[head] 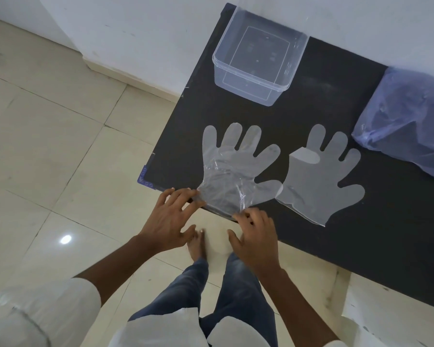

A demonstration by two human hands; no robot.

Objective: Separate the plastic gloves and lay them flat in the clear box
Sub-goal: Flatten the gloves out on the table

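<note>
Where the black table [298, 246] meets its near edge, a clear plastic glove [232, 169] lies palm-flat with its five fingers fanned toward the wall, its cuff crumpled, glossy and hanging slightly over the edge. No readable writing shows on it; the only marking nearby is a small blue strip with pale round marks [143, 177] on the table's near left corner, too small to read. The left hand [172, 219] is spread, fingertips resting on the cuff's left corner. The right hand [254, 235] has its fingers curled at the cuff's right corner, apparently pinching the film, though the grip itself is hard to see. A second glove [322, 176] lies flat just beside the first, smoother, one finger folded back onto its palm, its cuff well inside the table. Beyond them, the clear box [259, 56] stands open and empty at the far left edge against the wall, with bare tabletop between it and the gloves. A bluish plastic bag [409, 118] sits at the right.
</note>
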